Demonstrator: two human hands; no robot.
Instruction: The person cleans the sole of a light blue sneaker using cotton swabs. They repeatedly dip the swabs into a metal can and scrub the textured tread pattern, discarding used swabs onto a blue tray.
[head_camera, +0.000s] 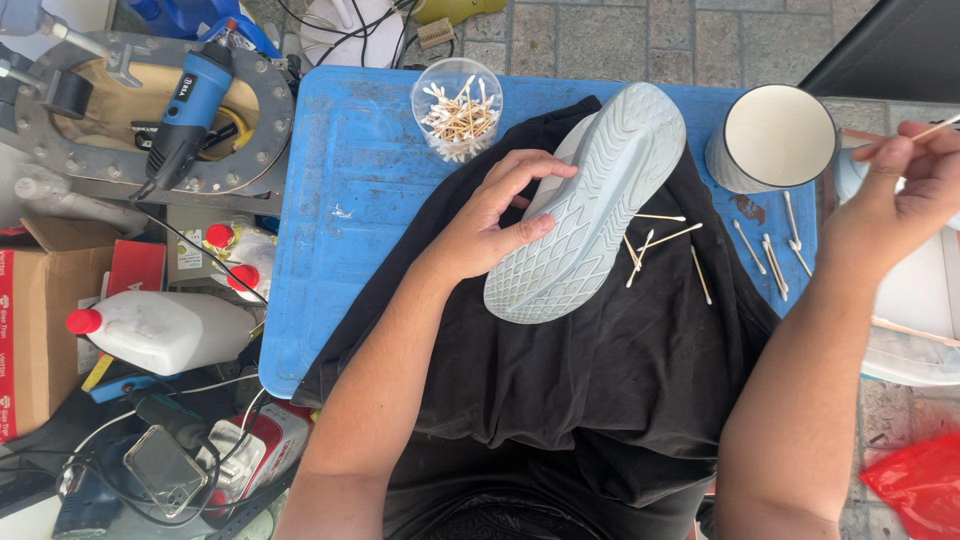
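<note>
A: Where is the shoe (585, 205)?

B: Centre of the table (340, 190), sole up, lying on the black cloth (560, 370) with its toe end toward one o'clock. The left hand (490, 225) grips its side at nine o'clock, thumb on the tread, fingers curled over the edge.

A: And the right hand (895, 200)?

B: Off at three o'clock, past the table edge. Its fingers are pinched shut on a swab (935, 128), whose tip points toward two o'clock. A pale bottle-like thing sits behind the hand; I cannot make it out properly.

A: So what stage is this?

B: My reading: the sole is being cleaned swab by swab, and this is the pause between strokes, with a swab being readied or wetted away from the shoe. Used swabs (660, 245) lie scattered on the cloth at the shoe's three o'clock, more by the white cup (775, 140), so several passes look done.

A: What would the next move need?

B: Bringing the swab back toward nine o'clock onto the tread while the left hand holds the shoe steady. The grooves are narrow, so the tip has to follow them closely. Fresh swabs stand in the clear jar (457, 105) at twelve o'clock.
</note>
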